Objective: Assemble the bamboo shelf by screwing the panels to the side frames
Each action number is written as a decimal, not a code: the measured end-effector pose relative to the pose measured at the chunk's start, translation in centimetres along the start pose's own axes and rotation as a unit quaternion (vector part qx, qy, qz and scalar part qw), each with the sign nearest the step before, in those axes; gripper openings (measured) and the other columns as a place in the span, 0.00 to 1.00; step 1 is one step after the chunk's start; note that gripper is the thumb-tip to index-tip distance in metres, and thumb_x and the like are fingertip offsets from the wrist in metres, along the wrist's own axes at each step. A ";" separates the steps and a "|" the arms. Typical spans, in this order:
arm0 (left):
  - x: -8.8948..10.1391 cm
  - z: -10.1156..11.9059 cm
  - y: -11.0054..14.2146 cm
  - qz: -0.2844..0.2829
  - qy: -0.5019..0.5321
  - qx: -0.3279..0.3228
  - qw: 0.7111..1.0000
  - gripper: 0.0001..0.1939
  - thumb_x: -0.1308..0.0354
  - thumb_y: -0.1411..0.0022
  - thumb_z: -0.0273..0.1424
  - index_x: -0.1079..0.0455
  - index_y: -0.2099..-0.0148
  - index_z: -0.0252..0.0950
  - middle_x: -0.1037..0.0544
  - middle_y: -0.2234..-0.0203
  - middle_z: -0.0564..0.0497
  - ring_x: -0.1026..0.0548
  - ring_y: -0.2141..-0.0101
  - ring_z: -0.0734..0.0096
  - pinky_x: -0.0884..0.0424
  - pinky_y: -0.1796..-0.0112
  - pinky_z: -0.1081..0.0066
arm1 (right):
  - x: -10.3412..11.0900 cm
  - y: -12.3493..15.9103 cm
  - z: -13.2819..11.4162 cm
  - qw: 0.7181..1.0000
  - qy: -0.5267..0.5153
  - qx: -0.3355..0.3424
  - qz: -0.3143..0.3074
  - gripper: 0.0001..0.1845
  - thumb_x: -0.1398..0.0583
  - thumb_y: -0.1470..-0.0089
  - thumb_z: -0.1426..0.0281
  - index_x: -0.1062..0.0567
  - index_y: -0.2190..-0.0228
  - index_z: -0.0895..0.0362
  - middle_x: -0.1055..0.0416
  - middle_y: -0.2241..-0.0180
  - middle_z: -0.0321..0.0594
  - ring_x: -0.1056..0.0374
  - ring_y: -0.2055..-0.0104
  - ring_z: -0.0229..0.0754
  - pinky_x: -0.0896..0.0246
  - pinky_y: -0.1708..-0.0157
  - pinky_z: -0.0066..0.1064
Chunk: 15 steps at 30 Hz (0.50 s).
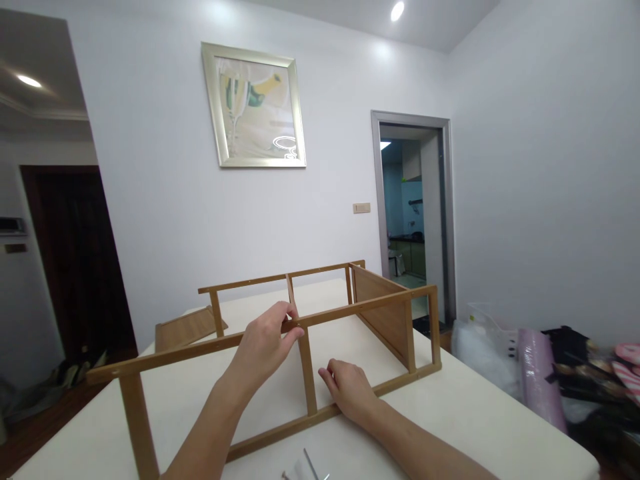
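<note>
A brown wooden shelf frame [370, 308] lies on its side across the white table. My left hand [265, 340] is closed on the near side's upper rail, where the middle post [307, 373] meets it, with thumb and fingers on either side. Just right of that post, my right hand [347, 387] hovers or rests by the lower rail [395, 385]. Its fingers are curled together; whatever they may hold is hidden. One wooden panel [383, 303] joins the two sides at the right end. Another flat panel [187, 327] lies on the table behind the frame's left part.
At the bottom edge of view, a thin metal rod like a hex key [311, 463] and a small screw [285, 475] lie on the white table [490, 427]. Plastic-wrapped bundles [537, 373] and piled items stand right of it. A doorway [413, 220] opens behind.
</note>
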<state>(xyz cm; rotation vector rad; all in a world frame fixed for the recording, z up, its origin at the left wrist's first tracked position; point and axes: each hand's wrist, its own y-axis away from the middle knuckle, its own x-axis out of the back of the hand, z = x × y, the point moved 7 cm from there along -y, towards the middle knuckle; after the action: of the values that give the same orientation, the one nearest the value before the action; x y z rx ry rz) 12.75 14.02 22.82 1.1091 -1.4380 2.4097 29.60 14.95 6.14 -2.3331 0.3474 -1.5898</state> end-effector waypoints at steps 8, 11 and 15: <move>0.0 0.6 -0.1 0.007 -0.008 -0.050 0.999 0.06 0.45 0.37 0.26 0.30 0.66 0.39 0.25 0.62 0.53 0.26 0.68 0.74 0.31 0.67 0.72 | -0.3 0.1 0.0 1.000 0.001 -0.001 -0.009 0.21 0.53 0.35 0.58 0.30 0.72 0.55 0.24 0.70 0.40 0.31 0.69 0.41 0.54 0.72 0.30; -0.1 0.9 -0.1 -0.005 -0.009 -0.072 0.997 0.10 0.49 0.35 0.25 0.27 0.64 0.40 0.24 0.61 0.53 0.26 0.66 0.74 0.31 0.66 0.72 | -0.4 0.0 0.0 1.000 -0.001 0.000 -0.011 0.21 0.53 0.35 0.58 0.29 0.71 0.55 0.24 0.69 0.40 0.30 0.68 0.41 0.53 0.71 0.30; -0.1 1.4 0.1 -0.014 -0.021 -0.101 0.995 0.15 0.52 0.35 0.22 0.25 0.61 0.41 0.24 0.59 0.52 0.25 0.62 0.72 0.30 0.63 0.71 | -0.5 0.0 0.0 1.000 0.002 0.008 -0.014 0.21 0.53 0.34 0.58 0.29 0.71 0.55 0.24 0.68 0.40 0.30 0.67 0.41 0.53 0.70 0.30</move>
<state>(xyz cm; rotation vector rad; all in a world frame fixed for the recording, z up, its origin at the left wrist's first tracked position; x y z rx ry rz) 13.47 12.90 23.10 1.1291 -1.6252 2.1777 29.45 15.16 5.74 -2.3320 0.3031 -1.6035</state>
